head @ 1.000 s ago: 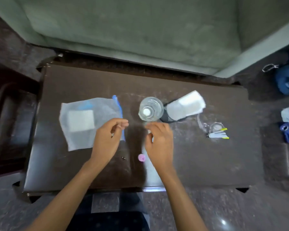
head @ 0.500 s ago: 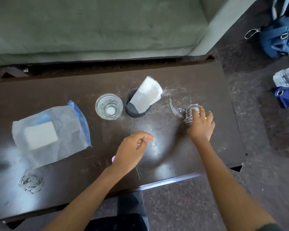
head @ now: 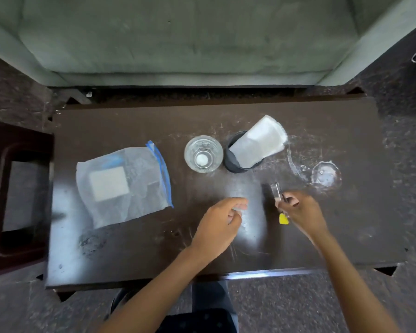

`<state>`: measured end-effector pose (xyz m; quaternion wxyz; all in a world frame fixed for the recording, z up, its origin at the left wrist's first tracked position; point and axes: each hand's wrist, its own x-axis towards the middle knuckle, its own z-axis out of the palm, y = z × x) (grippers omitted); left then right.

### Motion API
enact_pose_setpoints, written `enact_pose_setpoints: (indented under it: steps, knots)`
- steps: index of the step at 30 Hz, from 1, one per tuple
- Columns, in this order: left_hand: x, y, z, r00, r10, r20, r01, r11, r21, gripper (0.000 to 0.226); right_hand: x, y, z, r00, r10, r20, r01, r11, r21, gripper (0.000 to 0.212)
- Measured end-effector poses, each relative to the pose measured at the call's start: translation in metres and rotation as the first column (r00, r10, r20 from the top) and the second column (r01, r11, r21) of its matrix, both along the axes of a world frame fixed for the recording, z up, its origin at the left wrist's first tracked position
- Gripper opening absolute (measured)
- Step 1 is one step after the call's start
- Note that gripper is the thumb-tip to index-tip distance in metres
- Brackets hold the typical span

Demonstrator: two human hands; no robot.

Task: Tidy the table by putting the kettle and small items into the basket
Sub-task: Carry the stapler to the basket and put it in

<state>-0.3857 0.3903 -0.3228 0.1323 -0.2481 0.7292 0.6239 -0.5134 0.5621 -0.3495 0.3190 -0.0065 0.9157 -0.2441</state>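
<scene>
Two hands: right hand (head: 298, 210) pinches clips (head: 277, 193) pointing away; left hand (head: 219, 224) curled, contents unclear.

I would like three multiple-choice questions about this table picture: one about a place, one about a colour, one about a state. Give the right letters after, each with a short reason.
1. Where does the clear glass stand compared with the dark cup?
A. on its left in the picture, close beside it
B. on its right
C. inside it

2. What colour is the seal strip of the plastic zip bag?
A. red
B. blue
C. green

3. What is the state of the right hand?
A. flat and empty on the table
B. out of view
C. closed on a small metal item with a yellow tab

Answers:
1 A, the glass is just left of the cup.
2 B, a blue strip runs along the bag's right edge.
3 C, metal sticks out above the fingers and the yellow tab shows below them.
</scene>
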Motion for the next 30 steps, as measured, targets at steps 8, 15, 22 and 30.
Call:
enact_pose_setpoints:
  steps: [8,15,22,30]
  knots:
    - [0.037,-0.021,0.009,0.984,0.167,0.062,-0.178,0.922,0.343,0.049,0.093,-0.106,0.060,0.977,-0.154,0.146,0.197,0.913,-0.358,0.008]
    - [0.087,-0.099,0.008,0.836,0.545,0.060,-0.542,0.805,0.242,0.010,0.105,-0.206,0.078,0.977,0.213,0.016,-0.205,0.954,-0.219,0.021]
    - [0.100,-0.179,0.001,0.702,0.712,-0.002,-0.699,0.689,0.191,0.015,0.074,-0.355,0.016,0.716,0.581,-0.386,-0.643,0.765,-0.041,0.034]
    - [0.112,-0.205,-0.026,0.707,0.682,0.188,-0.707,0.675,0.211,0.019,0.080,-0.374,-0.011,0.653,0.748,-0.119,-0.731,0.663,0.160,0.039]
